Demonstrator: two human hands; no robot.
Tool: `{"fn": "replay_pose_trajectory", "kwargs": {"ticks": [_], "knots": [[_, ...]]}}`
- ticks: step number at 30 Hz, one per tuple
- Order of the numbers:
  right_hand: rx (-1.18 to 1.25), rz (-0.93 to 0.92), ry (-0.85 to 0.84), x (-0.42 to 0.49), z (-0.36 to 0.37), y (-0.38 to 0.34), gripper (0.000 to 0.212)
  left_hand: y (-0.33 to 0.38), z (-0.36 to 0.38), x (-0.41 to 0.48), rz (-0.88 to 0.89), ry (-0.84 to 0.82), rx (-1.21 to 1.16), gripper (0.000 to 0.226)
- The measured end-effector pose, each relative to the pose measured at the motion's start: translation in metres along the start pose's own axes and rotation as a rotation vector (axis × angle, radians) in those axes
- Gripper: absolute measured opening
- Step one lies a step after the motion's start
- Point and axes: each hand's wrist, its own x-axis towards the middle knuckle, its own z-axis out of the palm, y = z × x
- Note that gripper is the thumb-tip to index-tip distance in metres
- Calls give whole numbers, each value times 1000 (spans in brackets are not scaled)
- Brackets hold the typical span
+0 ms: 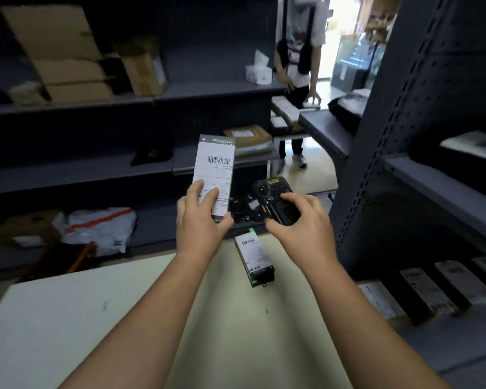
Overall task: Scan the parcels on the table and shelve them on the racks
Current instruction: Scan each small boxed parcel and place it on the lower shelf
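Gripping a slim parcel point(215, 169) upright, the left hand point(201, 220) spreads its fingers over the lower label and pinches the bottom edge with the thumb, covering the print beneath. The right hand point(300, 223) curls round a black scanner point(275, 197) just right of those fingers; only its back shows. Below both sets of fingers a second parcel point(254, 261) lies on the table point(96, 318), its label too blurred to read
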Motion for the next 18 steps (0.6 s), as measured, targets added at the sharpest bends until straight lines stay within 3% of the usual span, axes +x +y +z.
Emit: {"fn": "replay_pose_trajectory", "kwargs": {"ticks": [10,18], "knots": [[3,-245,-19,9,-44,-98,60,52,-104,18,87,268,112,52],[-29,-261,-46,1,-62,-116,57,50,-111,17,71,277,181,52]]}}
